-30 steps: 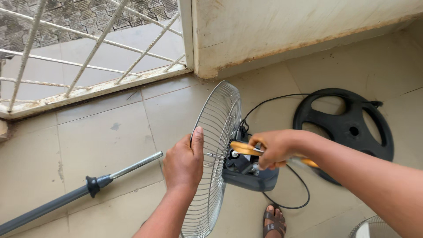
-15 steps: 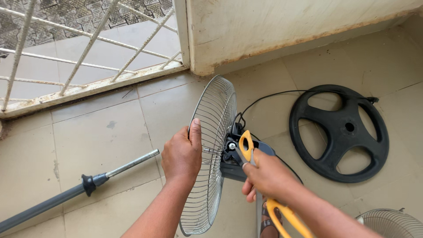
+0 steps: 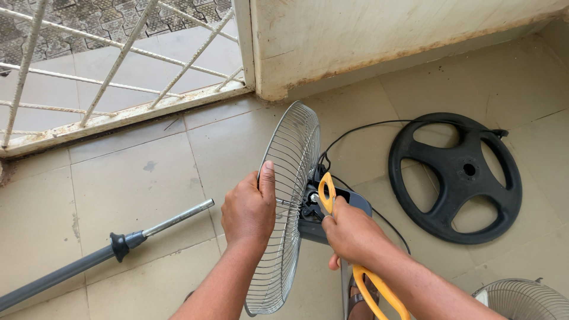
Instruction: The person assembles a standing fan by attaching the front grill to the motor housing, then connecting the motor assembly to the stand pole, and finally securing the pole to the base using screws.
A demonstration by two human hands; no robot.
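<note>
Holding the wire fan guard (image 3: 288, 207) upright on the tiled floor (image 3: 148, 178), the left hand (image 3: 249, 210) is clenched on its rim, thumb pointing up along the wires. The right hand (image 3: 354, 234) grasps a pair of yellow-handled scissors (image 3: 332, 201); one handle loop pokes up beside the dark motor housing (image 3: 332, 213) behind the guard, and the other runs down under the forearm. Whether the blades are apart or together I cannot tell, since the hand covers them.

Several things look risky. The scissors sit close to the motor's black cord (image 3: 367, 127), which loops across the floor toward the round black base (image 3: 455, 176); a slip could nick its covering. Used as a makeshift tool on a fastener, the tip could skid off and jab the left hand, which is just across the wires. The guard stands on its edge with only one hand steadying it, so a hard push from the right could tip it or roll it. A sandalled foot (image 3: 355, 299) lies directly below the hanging handle and could be hit if the scissors drop.

No packages, labels or signs show. Off to the left lies a grey pole (image 3: 89, 264), and a second wire guard (image 3: 521, 299) peeks in at the lower right.
</note>
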